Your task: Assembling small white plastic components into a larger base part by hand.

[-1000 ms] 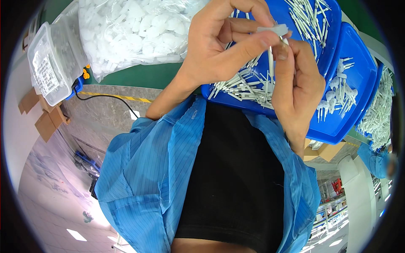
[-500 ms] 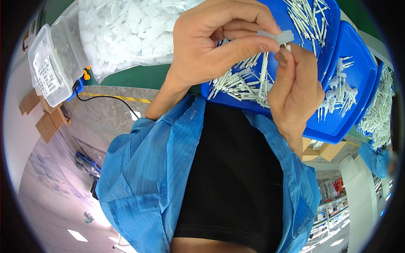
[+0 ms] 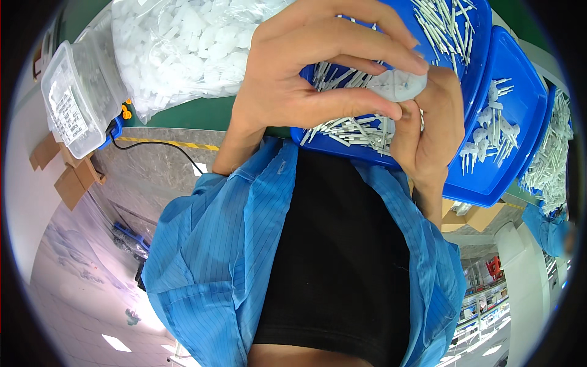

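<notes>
Stick tray [image 3: 481, 61] in the middle; a bag [image 3: 189, 52] to its left, a second tray [image 3: 474, 188] to its right
Loose sticks [image 3: 351, 133] lie in the stick tray; the left hand [image 3: 278, 79] is over its left part, the right hand [image 3: 433, 122] over its right, a disc [image 3: 398, 84] between them; the bag lies left of it on the worktable [image 3: 183, 115], a box [image 3: 76, 116] farther left; joined pieces [image 3: 491, 136] lie in the second tray, just right of it; a stick heap [image 3: 550, 159] lies farther right.
</notes>
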### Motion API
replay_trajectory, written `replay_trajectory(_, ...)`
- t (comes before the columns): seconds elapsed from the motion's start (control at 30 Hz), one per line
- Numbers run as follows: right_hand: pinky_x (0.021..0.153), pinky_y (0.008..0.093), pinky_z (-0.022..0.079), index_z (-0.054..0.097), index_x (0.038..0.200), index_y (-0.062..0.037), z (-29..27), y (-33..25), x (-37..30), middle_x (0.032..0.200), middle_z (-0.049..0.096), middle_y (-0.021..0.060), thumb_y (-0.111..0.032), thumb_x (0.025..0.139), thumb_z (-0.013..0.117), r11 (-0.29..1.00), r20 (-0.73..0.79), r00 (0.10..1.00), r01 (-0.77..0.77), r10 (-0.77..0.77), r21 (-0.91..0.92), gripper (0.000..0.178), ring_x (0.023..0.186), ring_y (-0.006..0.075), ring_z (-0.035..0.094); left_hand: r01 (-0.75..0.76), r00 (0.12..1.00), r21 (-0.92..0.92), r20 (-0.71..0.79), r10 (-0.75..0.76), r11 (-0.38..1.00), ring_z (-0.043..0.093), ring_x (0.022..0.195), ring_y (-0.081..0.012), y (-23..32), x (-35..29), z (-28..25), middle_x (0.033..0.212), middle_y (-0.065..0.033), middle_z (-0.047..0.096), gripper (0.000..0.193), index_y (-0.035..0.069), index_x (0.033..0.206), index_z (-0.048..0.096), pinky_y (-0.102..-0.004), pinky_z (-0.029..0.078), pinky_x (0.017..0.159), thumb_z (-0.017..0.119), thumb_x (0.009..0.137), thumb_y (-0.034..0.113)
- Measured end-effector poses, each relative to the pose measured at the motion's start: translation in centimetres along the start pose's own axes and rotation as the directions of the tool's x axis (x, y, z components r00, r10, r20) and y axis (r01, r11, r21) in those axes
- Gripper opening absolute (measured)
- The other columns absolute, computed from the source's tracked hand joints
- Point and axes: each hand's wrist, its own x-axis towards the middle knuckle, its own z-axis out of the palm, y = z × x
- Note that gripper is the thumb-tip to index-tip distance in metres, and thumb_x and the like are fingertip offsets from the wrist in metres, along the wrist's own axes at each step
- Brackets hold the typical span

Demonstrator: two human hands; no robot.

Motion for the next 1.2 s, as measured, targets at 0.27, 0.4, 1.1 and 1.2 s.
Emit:
replay_trajectory(0.27, 0.059, 0.027, 0.042, 0.068, 0.087, 0.0019, -0.4, -2.1, 1.0, 0.074, 0.062, 0.0093, -0.011, 0.094, 0.067, 0.847, 0.085, 0.865, -0.502, 0.495, 0.176, 0.015, 0.067, 0.0145, 0.056, 0.1, 0.981, 0.398, -0.193, -0.023, 0.912, 0.072, 0.072, -0.0126, 1.5, -0.1, 2.7, 0.089, -0.0057, 0.076, 0.022, 0.005, 0.086, 0.077, -0.021, 0.054, 0.055, 0.088, 0.071, 0.017)
replay_trajectory(0.4, 0.058, 0.0235, 0.041, 0.069, 0.08, 0.0028, -0.4, -1.4, 1.1, 0.067, 0.065, 0.0051, -0.021, 0.101, 0.063, 0.601, 0.188, 0.679, -0.723, 0.71, 0.339, 0.032, 0.063, 0.0053, 0.053, 0.013, 0.988, 0.475, -0.141, 0.061, 0.88, 0.075, 0.075, -0.0194, 1.6, -0.7, 2.5, 0.089, -0.015, 0.076, 0.031, -0.002, 0.086, 0.076, -0.0223, 0.059, 0.065, 0.092, 0.063, 0.009)
replay_trajectory(1.1, 0.053, 0.0285, 0.047, 0.061, 0.097, -0.0011, -1.3, -1.7, 1.1, 0.075, 0.068, 0.009, -0.012, 0.102, 0.058, 0.78, 0.147, 0.766, -0.612, 0.626, -0.129, 0.012, 0.057, 0.0153, 0.063, 0.367, 0.593, -0.606, -0.432, -0.679, 0.706, 0.07, 0.1, -0.0216, 2.0, -1.5, 4.3, 0.115, -0.0208, 0.063, 0.024, -0.013, 0.115, 0.06, -0.0293, 0.058, 0.087, 0.066, 0.094, -0.004)
replay_trajectory(1.2, 0.053, 0.0272, 0.047, 0.063, 0.097, -0.0022, -0.3, -3.1, 1.3, 0.071, 0.066, 0.0077, -0.012, 0.103, 0.058, 0.822, 0.061, 0.82, -0.569, 0.569, -0.013, 0.012, 0.055, 0.0121, 0.06, 0.384, 0.575, -0.625, -0.413, -0.706, 0.679, 0.07, 0.099, -0.0202, 2.7, -0.5, 4.5, 0.114, -0.02, 0.064, 0.024, -0.012, 0.115, 0.06, -0.0278, 0.058, 0.085, 0.066, 0.095, -0.002)
